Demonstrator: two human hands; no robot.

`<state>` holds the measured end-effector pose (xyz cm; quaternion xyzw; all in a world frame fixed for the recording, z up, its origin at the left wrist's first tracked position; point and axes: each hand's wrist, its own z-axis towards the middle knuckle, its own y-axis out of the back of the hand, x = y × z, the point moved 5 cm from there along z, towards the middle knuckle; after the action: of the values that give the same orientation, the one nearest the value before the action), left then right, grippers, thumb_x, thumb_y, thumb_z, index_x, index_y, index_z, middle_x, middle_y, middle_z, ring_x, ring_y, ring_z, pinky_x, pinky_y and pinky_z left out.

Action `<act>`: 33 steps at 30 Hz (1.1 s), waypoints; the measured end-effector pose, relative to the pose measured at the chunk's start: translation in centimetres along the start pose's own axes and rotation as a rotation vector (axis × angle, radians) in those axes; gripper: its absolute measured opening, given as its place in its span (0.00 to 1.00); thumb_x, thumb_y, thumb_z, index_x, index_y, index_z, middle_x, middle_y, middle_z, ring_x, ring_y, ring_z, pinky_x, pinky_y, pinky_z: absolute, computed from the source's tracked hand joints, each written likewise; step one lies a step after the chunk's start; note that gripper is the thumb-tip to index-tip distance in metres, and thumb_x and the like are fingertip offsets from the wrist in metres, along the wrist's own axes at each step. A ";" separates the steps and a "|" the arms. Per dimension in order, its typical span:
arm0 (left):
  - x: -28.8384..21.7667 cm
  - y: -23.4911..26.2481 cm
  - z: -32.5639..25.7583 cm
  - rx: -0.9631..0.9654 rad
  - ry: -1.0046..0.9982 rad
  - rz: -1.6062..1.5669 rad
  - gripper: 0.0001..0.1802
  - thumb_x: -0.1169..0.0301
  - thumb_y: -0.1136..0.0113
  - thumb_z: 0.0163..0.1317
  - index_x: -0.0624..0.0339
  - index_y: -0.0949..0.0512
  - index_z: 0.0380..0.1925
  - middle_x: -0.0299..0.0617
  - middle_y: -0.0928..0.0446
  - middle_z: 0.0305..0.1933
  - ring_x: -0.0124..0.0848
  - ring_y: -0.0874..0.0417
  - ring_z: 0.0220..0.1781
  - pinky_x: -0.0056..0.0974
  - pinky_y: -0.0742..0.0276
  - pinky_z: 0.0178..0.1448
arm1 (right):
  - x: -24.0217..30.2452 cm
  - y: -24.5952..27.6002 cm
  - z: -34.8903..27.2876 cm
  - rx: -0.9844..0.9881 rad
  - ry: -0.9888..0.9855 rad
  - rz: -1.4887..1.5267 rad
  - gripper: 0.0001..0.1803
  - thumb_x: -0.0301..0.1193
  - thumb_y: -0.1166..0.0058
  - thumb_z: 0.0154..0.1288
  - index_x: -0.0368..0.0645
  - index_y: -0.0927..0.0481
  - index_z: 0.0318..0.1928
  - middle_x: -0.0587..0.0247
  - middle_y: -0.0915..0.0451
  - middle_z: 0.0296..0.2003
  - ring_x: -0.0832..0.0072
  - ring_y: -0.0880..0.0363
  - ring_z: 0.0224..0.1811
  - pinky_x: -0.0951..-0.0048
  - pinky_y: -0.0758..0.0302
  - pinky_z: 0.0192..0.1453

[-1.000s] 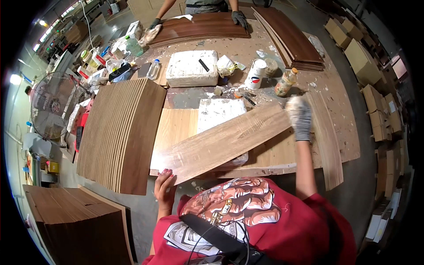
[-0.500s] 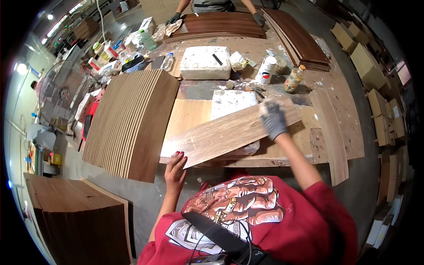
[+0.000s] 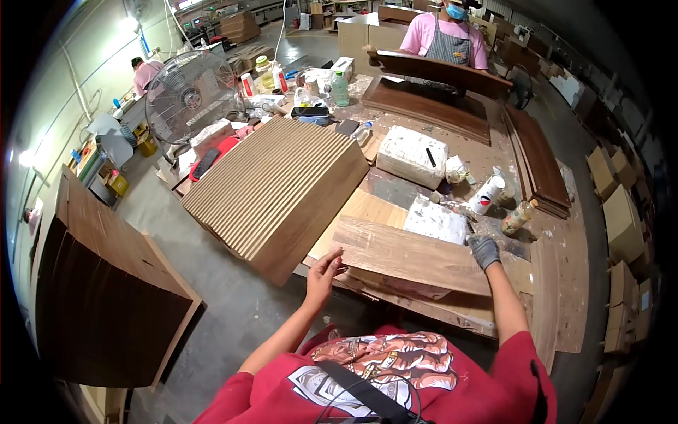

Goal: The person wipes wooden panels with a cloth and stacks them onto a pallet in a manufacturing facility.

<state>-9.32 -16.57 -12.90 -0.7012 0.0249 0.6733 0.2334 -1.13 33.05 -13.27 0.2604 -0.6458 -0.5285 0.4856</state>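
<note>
A light wood-grain board rests across a white-wrapped block on the worktable. My bare left hand is at the board's left end, its fingers bent and pinched at the edge. At the far right corner of the board is my right hand, in a grey glove, its fingers curled over the corner. Whether the glove also holds something pale is too small to tell. Left of the board stands a large stack of matching boards, with their edges showing.
A second wrapped block, a white cup and a bottle stand beyond the board. A narrow plank lies at the right. Across the table a co-worker is by dark panels. A fan stands at the left.
My view has swung left and up. My right hand, blurred on the board's face with something whitish before, is now at its far right corner. The co-worker's top dark panel is now raised.
</note>
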 end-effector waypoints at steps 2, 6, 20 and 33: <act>0.0 0.5 0.3 -0.146 0.057 -0.146 0.22 0.71 0.47 0.70 0.64 0.31 0.62 0.43 0.24 0.54 0.29 0.19 0.45 0.37 0.19 0.52 | -0.1 -0.5 -1.8 0.045 0.034 -0.125 0.27 0.51 0.56 0.67 0.42 0.17 0.27 0.44 0.20 0.28 0.49 0.20 0.30 0.52 0.26 0.37; -0.6 -0.1 -0.6 -0.232 0.020 -0.302 0.44 0.68 0.42 0.66 0.53 0.60 0.73 0.43 0.28 0.50 0.31 0.20 0.41 0.39 0.18 0.46 | 0.5 -0.9 -7.0 0.033 -0.131 -0.088 0.33 0.58 0.58 0.65 0.39 0.16 0.29 0.43 0.20 0.28 0.48 0.20 0.33 0.52 0.25 0.40; -0.3 -15.5 -3.4 -0.018 0.365 -0.068 0.14 0.62 0.49 0.69 0.60 0.33 0.45 0.41 0.23 0.38 0.38 0.16 0.40 0.45 0.16 0.45 | -5.3 -0.4 -22.8 -0.046 -0.440 0.319 0.30 0.54 0.57 0.66 0.42 0.17 0.23 0.50 0.19 0.22 0.53 0.18 0.30 0.56 0.24 0.40; 13.3 -52.9 -6.2 0.686 0.481 0.036 0.16 0.72 0.49 0.68 0.66 0.37 0.52 0.49 0.27 0.47 0.38 0.20 0.47 0.43 0.18 0.51 | -31.7 16.2 -39.6 -0.211 -0.685 0.196 0.30 0.54 0.37 0.57 0.39 0.23 0.18 0.61 0.27 0.12 0.77 0.34 0.15 0.68 0.34 0.23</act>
<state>16.21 32.01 -10.19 -0.7195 0.3135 0.4472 0.4290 49.88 47.90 -10.48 -0.0462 -0.7346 -0.5998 0.3139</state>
